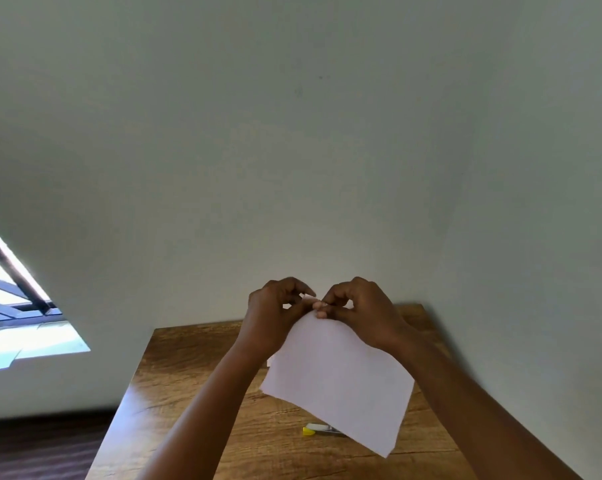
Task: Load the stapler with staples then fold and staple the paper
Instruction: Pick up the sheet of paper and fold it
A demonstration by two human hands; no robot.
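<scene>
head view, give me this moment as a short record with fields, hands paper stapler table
left hand: raised, fingers pinching the top edge of the paper
right hand: raised, fingers pinching the same top edge, fingertips close to the left hand's
paper: white sheet held up above the table, hanging down from both hands, tilted
stapler: small item with a yellow end lying on the table, partly hidden behind the paper's lower edge; likely the stapler
table: wooden, against a pale wall
staple in paper: cannot tell
</scene>
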